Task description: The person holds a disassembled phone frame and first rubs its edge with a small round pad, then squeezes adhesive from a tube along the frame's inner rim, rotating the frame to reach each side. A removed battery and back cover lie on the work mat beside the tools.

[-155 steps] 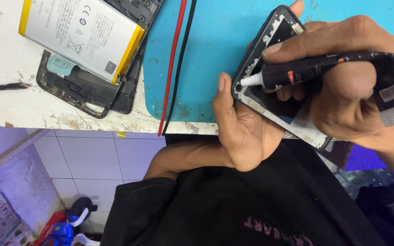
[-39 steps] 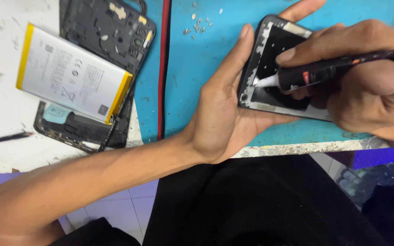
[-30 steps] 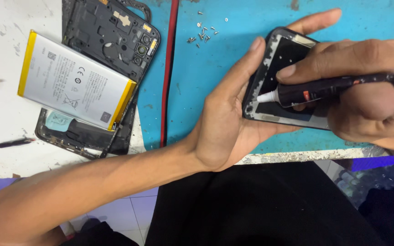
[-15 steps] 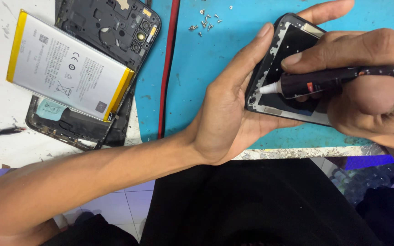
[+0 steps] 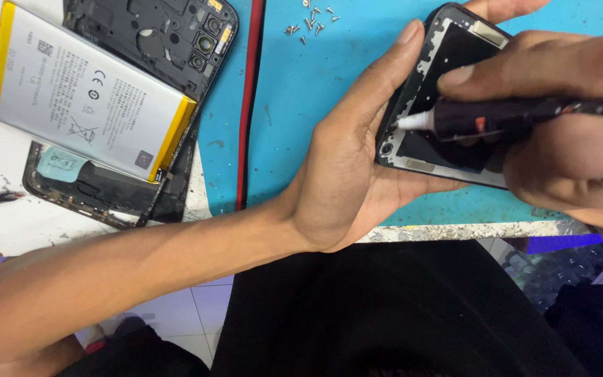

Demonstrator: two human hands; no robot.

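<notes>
Past a white battery (image 5: pixel 88 105) lying on a dismantled phone back (image 5: pixel 169 42), our left hand (image 5: pixel 350 174) cradles an opened phone frame (image 5: pixel 448 98) over the blue mat (image 5: pixel 301 91) while our right hand (image 5: pixel 567 139) grips a black glue tube (image 5: pixel 497 115), its nozzle on the frame's edge.

Bright, even overhead light; soft shadows, sharp focus, slight edge blur.

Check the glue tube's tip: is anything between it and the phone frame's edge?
Nothing visible. The tube, held in the right hand, has its white tip right at the frame's left edge. The left hand cups the frame from the side, its fingers clear of the tip.
</notes>
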